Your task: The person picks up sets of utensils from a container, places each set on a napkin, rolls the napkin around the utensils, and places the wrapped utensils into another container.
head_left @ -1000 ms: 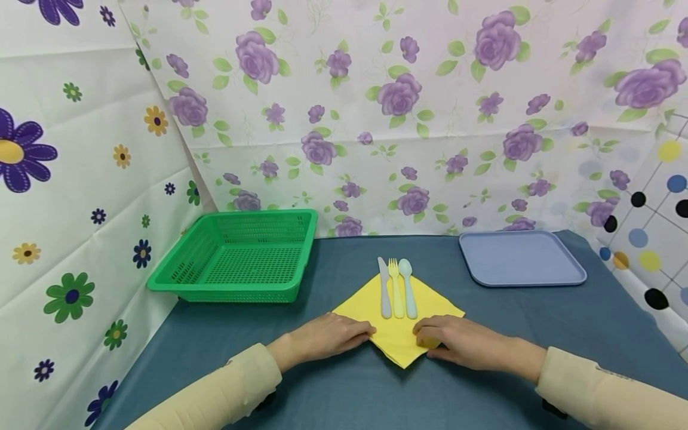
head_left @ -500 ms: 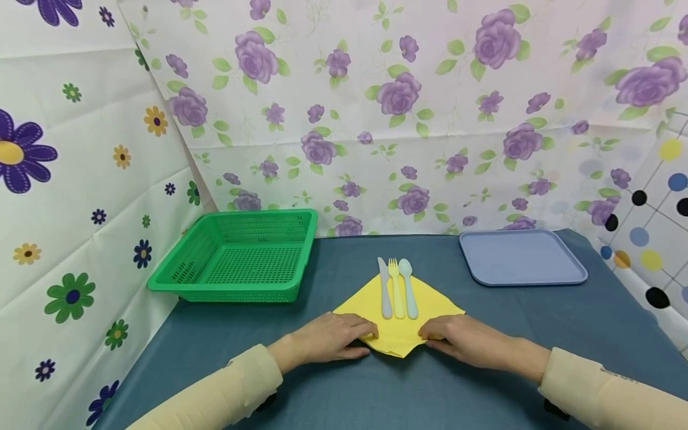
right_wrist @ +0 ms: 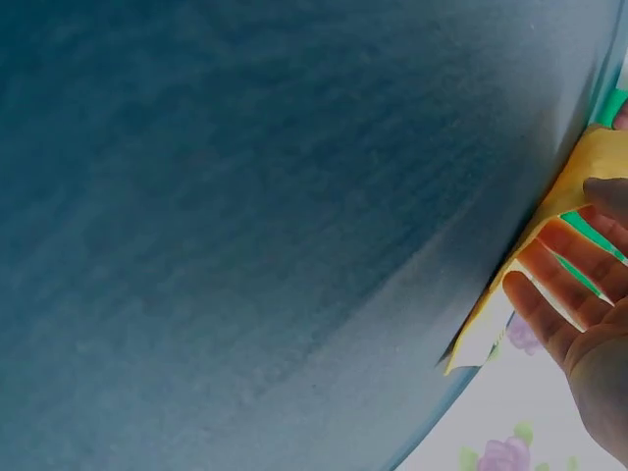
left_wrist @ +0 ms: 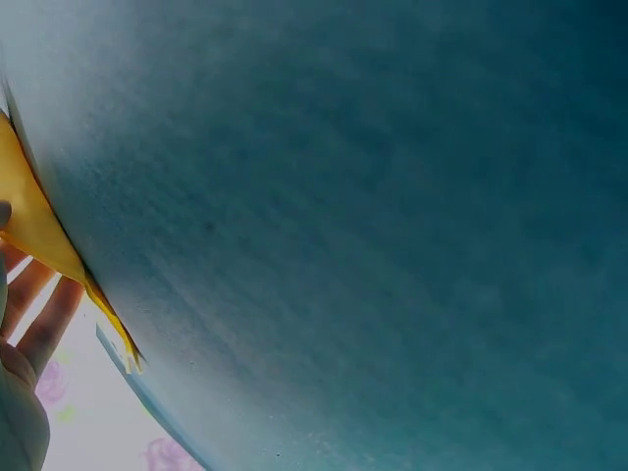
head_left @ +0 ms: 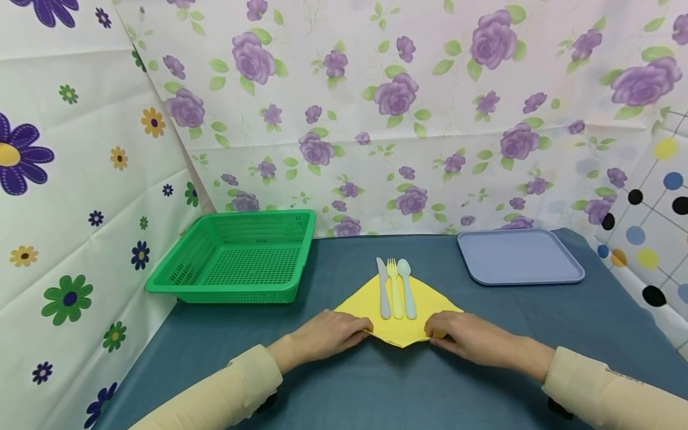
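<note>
A yellow cloth napkin lies turned like a diamond in the middle of the table. On it, side by side, rest a greyish knife, a pale yellow fork and a light blue-green spoon, their upper ends past the cloth's far corner. My left hand pinches the napkin's front left edge between thumb and fingers. At the front right edge, my right hand pinches the cloth likewise. Between the hands, the near corner juts slightly toward me. In the right wrist view, the thumb presses the cloth, fingers beneath it.
A green plastic basket stands at the back left, with perforated walls. At the back right lies a flat blue-grey tray. A dark blue cloth covers the table. Flowered sheets hang behind and at the left.
The napkin's near corner has drawn back away from me, flattening the front edge. Both hands have shifted their fingers on that edge, the right hand slightly farther right. The cutlery has stayed put.
</note>
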